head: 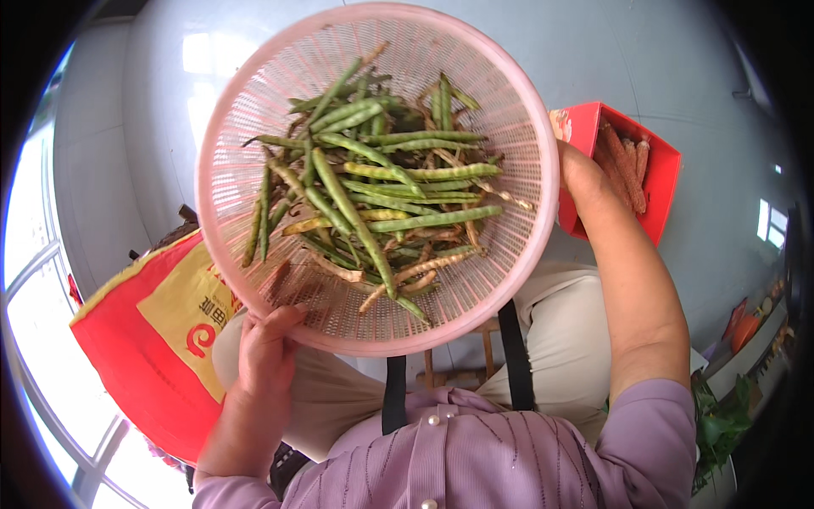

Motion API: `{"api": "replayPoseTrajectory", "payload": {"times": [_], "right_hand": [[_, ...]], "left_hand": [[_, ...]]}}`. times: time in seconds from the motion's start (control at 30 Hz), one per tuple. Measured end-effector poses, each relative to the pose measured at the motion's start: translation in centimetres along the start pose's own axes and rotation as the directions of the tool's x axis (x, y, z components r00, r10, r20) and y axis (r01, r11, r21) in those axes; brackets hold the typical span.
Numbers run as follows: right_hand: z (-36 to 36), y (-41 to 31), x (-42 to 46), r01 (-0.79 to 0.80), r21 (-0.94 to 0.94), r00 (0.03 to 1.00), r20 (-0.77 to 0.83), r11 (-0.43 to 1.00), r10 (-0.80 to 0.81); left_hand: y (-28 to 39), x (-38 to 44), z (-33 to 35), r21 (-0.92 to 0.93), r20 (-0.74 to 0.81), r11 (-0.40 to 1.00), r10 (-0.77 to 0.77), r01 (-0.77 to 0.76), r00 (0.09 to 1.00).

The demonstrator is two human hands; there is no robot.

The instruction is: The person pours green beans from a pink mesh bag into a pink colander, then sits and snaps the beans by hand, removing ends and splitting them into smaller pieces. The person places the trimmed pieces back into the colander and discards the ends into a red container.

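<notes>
A round pink plastic mesh basket (536, 210) is held up above the knees. Green bean pods (356, 219), mixed with yellowed and dry brown ones, lie heaped inside it. My left hand (270, 340) grips the rim at the lower left, thumb over the edge and inside. At the right side of the rim is my right hand (570, 167); its fingers are hidden behind the basket, which it appears to support.
A red box (664, 191) holding several corncobs (626, 162) stands on the tiled floor at the right. Beside the left knee is a red and yellow bag (152, 337) with printing. A leafy green plant (718, 423) is at the lower right.
</notes>
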State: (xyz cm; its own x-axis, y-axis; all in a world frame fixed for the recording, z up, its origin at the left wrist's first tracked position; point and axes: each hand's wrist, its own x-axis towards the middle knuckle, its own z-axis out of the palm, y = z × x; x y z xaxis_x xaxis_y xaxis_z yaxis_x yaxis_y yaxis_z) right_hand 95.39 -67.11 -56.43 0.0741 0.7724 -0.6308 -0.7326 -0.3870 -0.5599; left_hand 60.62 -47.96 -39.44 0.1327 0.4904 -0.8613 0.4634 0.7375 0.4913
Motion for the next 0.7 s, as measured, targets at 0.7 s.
{"api": "replayPoseTrajectory", "payload": {"times": [0.7], "right_hand": [[14.6,3.0,-3.7,0.21,-0.911,0.246,-0.301,0.354,-0.921]], "left_hand": [[-6.2,7.9,0.2,-0.246,0.249,0.955,0.227,-0.166,0.941]]}}
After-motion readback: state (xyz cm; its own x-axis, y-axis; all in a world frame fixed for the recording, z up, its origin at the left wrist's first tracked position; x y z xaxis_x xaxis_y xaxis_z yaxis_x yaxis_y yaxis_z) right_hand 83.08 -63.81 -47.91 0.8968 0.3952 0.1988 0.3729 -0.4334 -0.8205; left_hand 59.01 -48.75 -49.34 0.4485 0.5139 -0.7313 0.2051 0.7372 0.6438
